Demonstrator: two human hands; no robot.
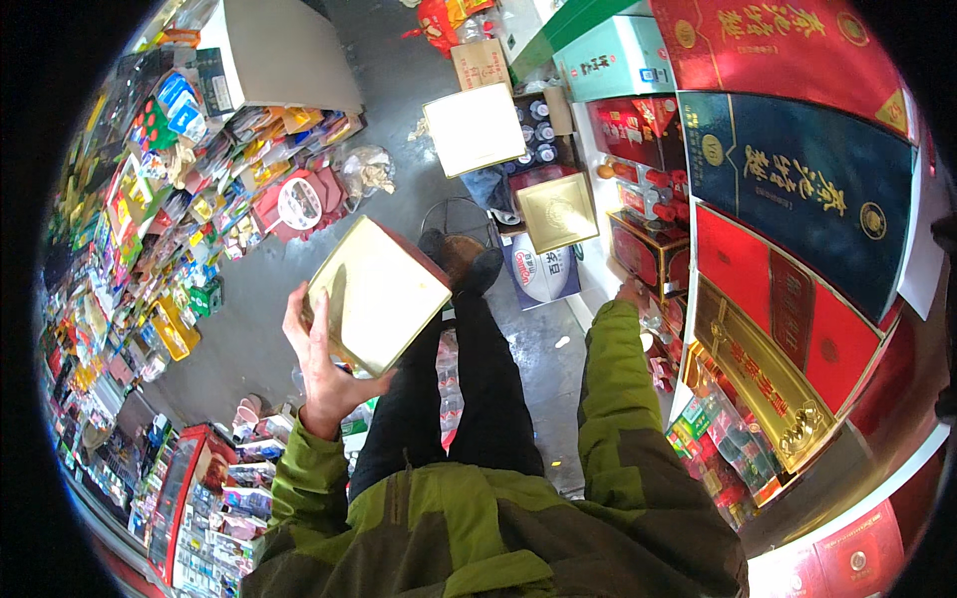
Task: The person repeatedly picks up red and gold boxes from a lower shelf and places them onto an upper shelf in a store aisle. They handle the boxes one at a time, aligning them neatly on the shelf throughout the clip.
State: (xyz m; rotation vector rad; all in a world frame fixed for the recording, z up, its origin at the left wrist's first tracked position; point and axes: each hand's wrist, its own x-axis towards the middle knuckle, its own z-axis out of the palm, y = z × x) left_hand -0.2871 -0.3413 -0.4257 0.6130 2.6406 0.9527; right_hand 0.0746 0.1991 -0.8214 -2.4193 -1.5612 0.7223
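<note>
My left hand [333, 374] is wrapped around the near left side of a box [389, 291] with a bright cream top and a dark red side. It holds the box above the floor, in front of my legs. On my other side, my right hand [634, 293] reaches to the shelf, beside a dark red box with gold edges [639, 250]. Its fingers are partly hidden, so I cannot tell whether they grip anything. A gold-topped box [557, 211] and another box with a glaring pale top [476, 128] stand in front of the shelf.
Large gift boxes, including a dark blue box [800, 194], line the upper shelf at right. Bottles in a carton [538, 134] and a white-and-blue carton [540, 269] stand on the floor. Packed goods crowd the left, with a yellow basket [173, 329]. A round stool [460, 254] is near my feet.
</note>
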